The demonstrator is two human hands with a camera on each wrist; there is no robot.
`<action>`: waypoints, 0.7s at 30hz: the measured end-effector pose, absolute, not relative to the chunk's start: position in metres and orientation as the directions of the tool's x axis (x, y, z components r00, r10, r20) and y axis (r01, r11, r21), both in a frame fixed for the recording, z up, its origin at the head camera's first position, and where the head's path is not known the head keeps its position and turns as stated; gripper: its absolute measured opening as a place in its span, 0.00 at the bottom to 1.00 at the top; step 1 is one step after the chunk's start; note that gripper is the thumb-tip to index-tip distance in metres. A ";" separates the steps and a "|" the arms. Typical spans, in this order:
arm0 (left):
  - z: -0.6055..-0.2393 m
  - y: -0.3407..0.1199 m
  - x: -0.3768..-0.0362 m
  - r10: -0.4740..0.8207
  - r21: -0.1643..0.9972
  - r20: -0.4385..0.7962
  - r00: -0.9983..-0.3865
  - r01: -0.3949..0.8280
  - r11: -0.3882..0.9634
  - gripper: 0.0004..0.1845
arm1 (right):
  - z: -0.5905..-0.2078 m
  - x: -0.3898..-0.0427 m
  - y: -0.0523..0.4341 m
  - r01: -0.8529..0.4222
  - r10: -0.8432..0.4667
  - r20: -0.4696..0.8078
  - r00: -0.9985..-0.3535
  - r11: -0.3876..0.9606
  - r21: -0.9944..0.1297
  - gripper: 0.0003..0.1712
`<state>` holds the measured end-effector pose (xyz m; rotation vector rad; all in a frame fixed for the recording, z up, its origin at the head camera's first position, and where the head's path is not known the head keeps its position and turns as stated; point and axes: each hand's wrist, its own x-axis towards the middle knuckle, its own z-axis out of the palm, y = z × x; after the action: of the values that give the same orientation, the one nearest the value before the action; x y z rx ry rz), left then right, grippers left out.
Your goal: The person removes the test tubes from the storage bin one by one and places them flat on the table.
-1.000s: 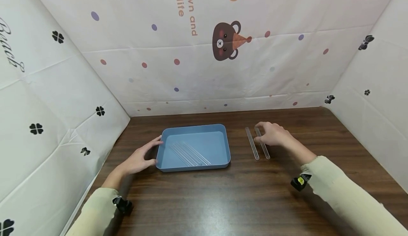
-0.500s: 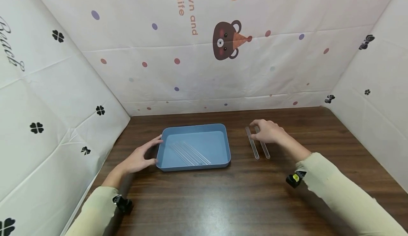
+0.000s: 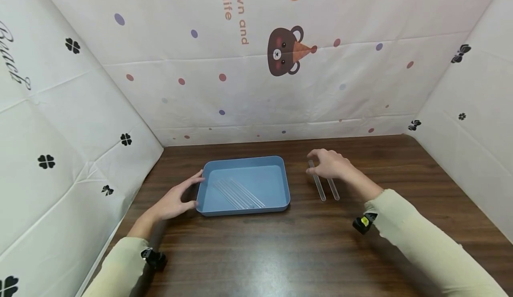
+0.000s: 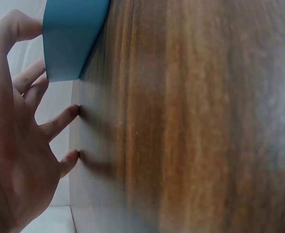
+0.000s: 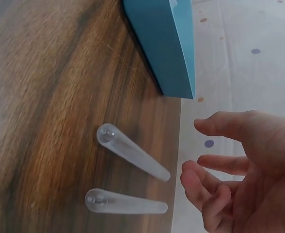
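My left hand [image 3: 172,202] touches the left side of a shallow blue tray [image 3: 244,212], its thumb and fingers spread along the rim. In the left wrist view the thumb and two fingertips meet the tray wall [image 4: 67,43]. Several clear, thin tubes [image 3: 238,193] lie slanted inside the tray. To the right, two clear test tubes with rounded ends lie on the table: a left one [image 3: 318,186] and a right one [image 3: 333,190]. Above their far ends hovers my right hand [image 3: 329,164], fingers loosely bent; the right wrist view shows it apart from both tubes.
The brown wooden table [image 3: 256,252] carries the tray and tubes. A white printed sheet [image 3: 240,101] hangs behind the table, with white sheets at the left [image 3: 80,123] and right [image 3: 473,154] sides.
My right hand has moved left, from over the right test tube to over the left one. The left hand, tray and tubes stay in place.
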<state>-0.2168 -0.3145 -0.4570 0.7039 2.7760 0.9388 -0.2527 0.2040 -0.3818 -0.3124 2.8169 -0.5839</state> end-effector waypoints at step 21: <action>-0.459 -0.315 -0.217 0.464 0.585 0.035 -0.885 0.394 0.709 0.40 | -0.382 -0.263 0.173 -0.213 -0.313 -0.172 -0.934 0.876 -0.432 0.37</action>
<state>-0.2166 -0.3148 -0.4588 0.7048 2.7965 0.9175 -0.2629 0.1732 -0.3817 -0.4001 2.8099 -0.6081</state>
